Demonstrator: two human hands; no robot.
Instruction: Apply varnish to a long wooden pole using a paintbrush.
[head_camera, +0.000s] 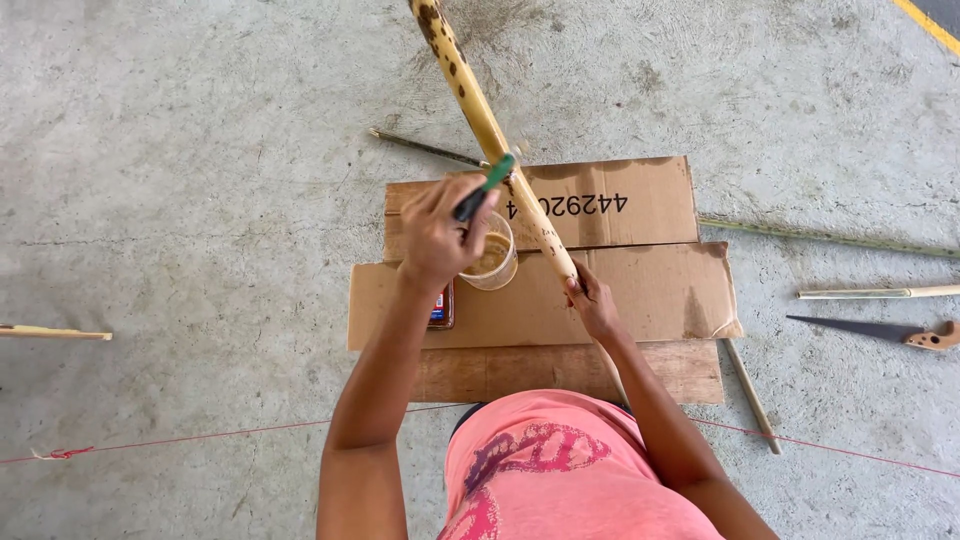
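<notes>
The right hand (592, 305) is clenching the near end of a long bamboo pole (490, 135), and the pole is running away from that grip, up and to the left, its long axis slanting across the cardboard sheets (640, 290) and out past the top of the view. The left hand (437, 235) is closing tight round a green-and-black handled tool (484, 188), probably a brush, whose tip is meeting the pole's side partway along, so the left hand is the one working nearer the mid-shaft. Just under that hand a clear plastic cup (492, 262) of brownish liquid is standing on the cardboard. The pole is looking smooth, round and yellow with dark mottled patches. A handsaw (880, 331) is lying well apart on the rough concrete floor (180, 200), beside thin bamboo strips (880, 293)
</notes>
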